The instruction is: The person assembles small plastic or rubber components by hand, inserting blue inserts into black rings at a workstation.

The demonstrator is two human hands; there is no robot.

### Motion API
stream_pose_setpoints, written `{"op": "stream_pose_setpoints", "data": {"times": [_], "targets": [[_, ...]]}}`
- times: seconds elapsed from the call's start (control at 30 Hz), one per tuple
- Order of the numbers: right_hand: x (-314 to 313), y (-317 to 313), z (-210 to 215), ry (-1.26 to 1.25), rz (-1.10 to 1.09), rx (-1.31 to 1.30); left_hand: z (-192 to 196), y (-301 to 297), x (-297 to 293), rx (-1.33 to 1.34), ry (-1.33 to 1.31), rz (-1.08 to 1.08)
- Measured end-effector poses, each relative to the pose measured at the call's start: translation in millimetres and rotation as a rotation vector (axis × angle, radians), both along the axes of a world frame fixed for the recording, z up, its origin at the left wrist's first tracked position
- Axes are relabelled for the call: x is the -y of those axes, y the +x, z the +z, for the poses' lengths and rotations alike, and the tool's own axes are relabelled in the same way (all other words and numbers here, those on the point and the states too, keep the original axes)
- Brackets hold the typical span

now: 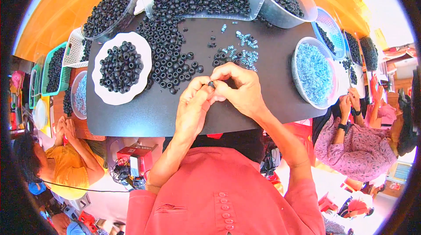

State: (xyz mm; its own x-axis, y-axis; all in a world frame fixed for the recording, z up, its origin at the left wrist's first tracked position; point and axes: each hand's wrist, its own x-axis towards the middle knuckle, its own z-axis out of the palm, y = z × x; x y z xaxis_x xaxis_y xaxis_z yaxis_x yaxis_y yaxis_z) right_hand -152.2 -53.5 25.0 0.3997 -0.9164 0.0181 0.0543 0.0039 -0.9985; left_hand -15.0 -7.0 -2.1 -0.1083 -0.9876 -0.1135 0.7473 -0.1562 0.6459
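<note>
In front of my chest, over the dark table, my two hands meet with the fingers pinched together. My left hand [192,103] is closed on a small black ring-shaped piece [211,84]. My right hand [243,87] pinches at the same piece from the other side; anything else between its fingertips is hidden. Just beyond the hands lie a few black pieces and a loose scatter of small pale-blue metal coils [250,57]. A wide heap of black ring-shaped pieces [164,44] spreads on the table to the left of them.
Left stands a white scalloped plate [101,88] of black pieces; right, a clear bowl [329,97] of pale-blue coils. A large clear bin [258,7] of black pieces occupies the far side, between round tubs. People work at both sides: yellow shirt [72,169], patterned top [355,151].
</note>
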Motion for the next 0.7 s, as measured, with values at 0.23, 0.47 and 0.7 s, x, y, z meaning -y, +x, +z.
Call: {"op": "stream_pose_setpoints", "data": {"times": [0.23,0.47,0.7], "targets": [[2,-3,-10,-0.608,-0.096,-0.206,2,-1,-3,0.099,0.031,0.003],[32,-3,10,-0.505,-0.089,-0.441,-2,2,0,0.096,0.020,-0.028],[105,5,1,-0.828,0.036,-0.896,3,0,-1,0.075,0.036,-0.021]]}}
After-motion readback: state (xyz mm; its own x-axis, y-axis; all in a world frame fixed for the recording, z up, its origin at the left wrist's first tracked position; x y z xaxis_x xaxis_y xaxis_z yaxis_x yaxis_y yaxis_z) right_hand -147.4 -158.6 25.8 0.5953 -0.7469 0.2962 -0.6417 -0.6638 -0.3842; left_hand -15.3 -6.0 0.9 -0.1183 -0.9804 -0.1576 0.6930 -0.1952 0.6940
